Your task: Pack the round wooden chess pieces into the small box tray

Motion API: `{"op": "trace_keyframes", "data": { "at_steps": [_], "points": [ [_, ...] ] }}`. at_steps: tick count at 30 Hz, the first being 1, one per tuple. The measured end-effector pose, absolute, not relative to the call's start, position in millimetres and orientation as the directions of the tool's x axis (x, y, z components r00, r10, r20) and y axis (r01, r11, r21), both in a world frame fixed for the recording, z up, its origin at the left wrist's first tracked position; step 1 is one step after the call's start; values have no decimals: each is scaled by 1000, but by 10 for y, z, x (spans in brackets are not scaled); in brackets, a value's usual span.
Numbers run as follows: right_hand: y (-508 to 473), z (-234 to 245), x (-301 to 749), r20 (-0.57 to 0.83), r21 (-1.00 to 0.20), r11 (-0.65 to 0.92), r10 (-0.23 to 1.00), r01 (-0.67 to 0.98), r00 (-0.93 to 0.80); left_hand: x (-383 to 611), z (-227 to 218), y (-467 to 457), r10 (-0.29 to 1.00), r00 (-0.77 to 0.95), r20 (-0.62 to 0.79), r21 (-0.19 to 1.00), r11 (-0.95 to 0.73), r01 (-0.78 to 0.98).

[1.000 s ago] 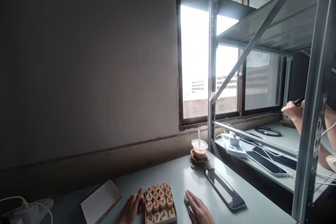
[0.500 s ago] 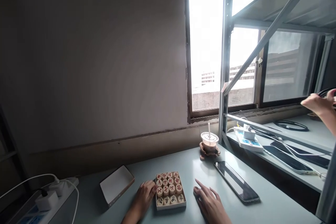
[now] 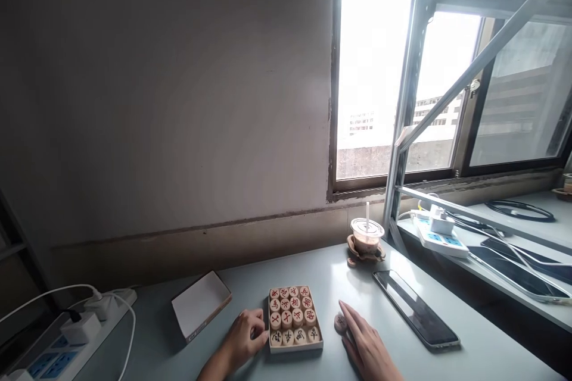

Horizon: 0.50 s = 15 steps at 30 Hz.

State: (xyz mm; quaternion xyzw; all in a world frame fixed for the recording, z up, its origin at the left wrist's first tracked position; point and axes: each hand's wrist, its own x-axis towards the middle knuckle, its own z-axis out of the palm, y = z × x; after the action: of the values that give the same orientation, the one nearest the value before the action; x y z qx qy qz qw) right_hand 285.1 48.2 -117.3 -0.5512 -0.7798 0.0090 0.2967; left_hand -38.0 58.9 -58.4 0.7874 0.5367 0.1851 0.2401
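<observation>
A shallow white box [image 3: 295, 347] holds rows of round wooden Chinese chess pieces [image 3: 286, 318], most with red characters and the front row with black ones. On its left is my left hand [image 3: 243, 333]; the fingers curl loosely with a gap to the thumb, whose tip is at the box's side. My right hand [image 3: 364, 339] lies on the table right of the box, fingers stretched out. A single chess piece [image 3: 340, 323] rests on the table against its left side, partly covered by the fingers. The box's empty lid [image 3: 201, 303] lies at left, inside up.
Behind my right hand stand a drink cup [image 3: 366, 235] in a brown holder and a small round piece [image 3: 351, 262]. A phone [image 3: 415, 309] lies at right. Power strips [image 3: 58, 357] with cables are at left and on the metal-framed shelf [image 3: 393, 149] side.
The view has shifted slightly. My left fingers have drawn back a little from the box. The fingers of my right hand are closer together beside the loose piece. Another hand at far right has gone.
</observation>
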Motion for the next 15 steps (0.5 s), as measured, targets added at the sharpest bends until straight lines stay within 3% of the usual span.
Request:
{"op": "trace_keyframes", "data": {
  "at_steps": [8, 15],
  "points": [
    [442, -883, 2792, 417, -480, 449, 873, 754, -254, -404, -698, 638, 939, 334, 80, 566, -318, 760],
    [208, -480, 2382, 504, -580, 377, 862, 722, -45, -429, -542, 560, 888, 434, 149, 587, -433, 685]
  ]
}}
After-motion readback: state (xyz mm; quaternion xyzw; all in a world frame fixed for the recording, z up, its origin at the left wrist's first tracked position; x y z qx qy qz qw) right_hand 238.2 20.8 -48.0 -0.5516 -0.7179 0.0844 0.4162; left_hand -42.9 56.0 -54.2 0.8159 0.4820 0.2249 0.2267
